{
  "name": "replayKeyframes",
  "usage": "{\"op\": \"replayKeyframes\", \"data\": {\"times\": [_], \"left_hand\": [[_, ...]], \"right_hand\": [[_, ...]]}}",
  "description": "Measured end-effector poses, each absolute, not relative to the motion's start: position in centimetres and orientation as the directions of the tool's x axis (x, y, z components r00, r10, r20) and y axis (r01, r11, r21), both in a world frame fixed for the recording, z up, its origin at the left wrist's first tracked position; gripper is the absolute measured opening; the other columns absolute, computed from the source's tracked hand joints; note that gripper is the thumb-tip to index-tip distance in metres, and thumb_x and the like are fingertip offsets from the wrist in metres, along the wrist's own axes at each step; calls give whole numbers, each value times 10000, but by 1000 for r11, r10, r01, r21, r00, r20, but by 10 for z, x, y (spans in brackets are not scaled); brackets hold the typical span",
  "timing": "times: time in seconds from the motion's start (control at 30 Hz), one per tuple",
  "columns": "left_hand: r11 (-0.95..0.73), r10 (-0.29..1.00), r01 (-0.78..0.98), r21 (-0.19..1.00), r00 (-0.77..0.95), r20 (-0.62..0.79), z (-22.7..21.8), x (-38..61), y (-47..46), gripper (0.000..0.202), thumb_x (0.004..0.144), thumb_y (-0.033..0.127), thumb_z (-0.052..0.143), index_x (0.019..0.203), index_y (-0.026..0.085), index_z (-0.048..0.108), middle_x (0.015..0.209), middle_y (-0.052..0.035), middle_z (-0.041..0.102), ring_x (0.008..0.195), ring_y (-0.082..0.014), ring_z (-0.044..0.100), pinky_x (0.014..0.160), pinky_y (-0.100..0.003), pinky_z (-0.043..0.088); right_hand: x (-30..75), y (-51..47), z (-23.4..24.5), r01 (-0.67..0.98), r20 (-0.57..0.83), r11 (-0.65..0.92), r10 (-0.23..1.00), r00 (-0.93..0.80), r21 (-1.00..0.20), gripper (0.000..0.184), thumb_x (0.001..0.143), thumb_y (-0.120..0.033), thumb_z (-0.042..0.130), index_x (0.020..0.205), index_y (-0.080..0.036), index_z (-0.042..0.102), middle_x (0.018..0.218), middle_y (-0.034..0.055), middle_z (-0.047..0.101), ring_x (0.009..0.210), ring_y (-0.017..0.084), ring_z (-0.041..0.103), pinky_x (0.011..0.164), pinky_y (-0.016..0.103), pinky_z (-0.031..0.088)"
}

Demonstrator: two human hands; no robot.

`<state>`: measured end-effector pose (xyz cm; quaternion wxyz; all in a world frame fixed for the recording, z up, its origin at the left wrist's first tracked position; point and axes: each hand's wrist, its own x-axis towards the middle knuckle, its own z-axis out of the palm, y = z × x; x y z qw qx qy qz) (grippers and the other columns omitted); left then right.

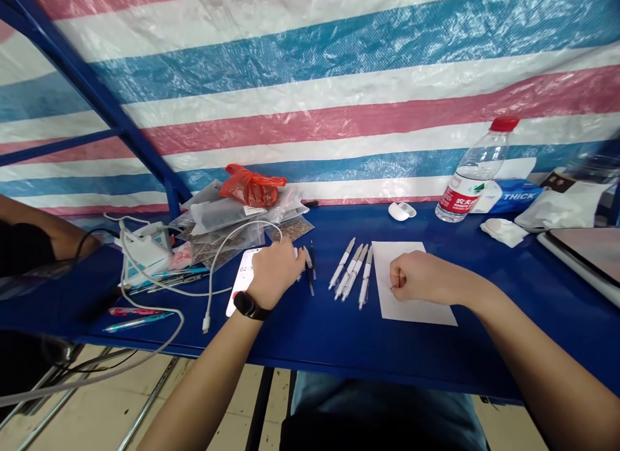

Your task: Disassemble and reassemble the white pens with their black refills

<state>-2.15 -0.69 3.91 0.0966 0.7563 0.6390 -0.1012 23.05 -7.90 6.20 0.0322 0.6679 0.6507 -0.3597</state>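
My left hand (275, 270), with a black watch on its wrist, rests closed over a white phone (242, 276) on the blue table (320, 335); its fingers curl down by some dark pen parts (310, 265). What its fingers hold is hidden. My right hand (416, 278) is a loose fist resting on a white sheet of paper (411, 309), and something thin and dark seems pinched in it. Several white pens (351, 272) lie side by side between my hands.
Clear plastic bags (227, 218) and a red bag (252, 186) are piled at the back left, with a white charger and cables (145, 247). A water bottle (472, 173), tissue pack (513, 192) and laptop (586, 254) stand right. Another person's arm (43, 234) rests at far left.
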Motion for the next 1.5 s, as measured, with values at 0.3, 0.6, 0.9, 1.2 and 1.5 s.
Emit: {"op": "replayKeyframes", "data": {"times": [0.3,0.6,0.9,1.2,1.5], "left_hand": [[-187,892,978,90,207,-402,39,-27,-4,379,1006,204,369,1349,78,468,1233,-226,694,1133,-359,708,800,-363,493],[-135,939,986,102,160,-305,30,-23,0,311,1042,283,453,1300,120,513,1258,-154,665,1071,-315,709,770,-350,489],[-30,915,996,89,63,-398,41,11,-27,322,1026,437,511,1045,170,691,989,-96,722,944,-322,730,710,-355,486],[66,863,995,74,-20,-505,42,25,-30,274,943,164,445,1041,121,697,998,-144,743,943,-319,747,664,-328,442],[-29,901,988,150,91,-424,53,-6,-43,187,932,158,495,834,162,654,841,-82,715,767,-239,677,611,-313,333]], "right_hand": [[226,-81,60,903,-484,-97,865,-132,-419,129,636,-78,647,629,-184,573,715,34,686,633,181,612,540,256,391],[242,-74,59,870,-397,-125,914,-86,-477,61,694,-191,665,666,-187,610,730,16,673,650,154,611,578,231,416],[289,-85,33,598,-274,-227,962,12,-768,349,747,-519,723,706,-181,647,734,60,663,651,172,631,623,256,541],[277,-100,49,393,-322,-422,899,297,-817,379,676,-528,805,740,-184,658,805,44,645,743,153,613,684,223,546],[294,-91,37,493,-304,-359,933,191,-793,371,686,-557,820,759,-203,739,811,61,709,732,179,657,666,243,556]]}}
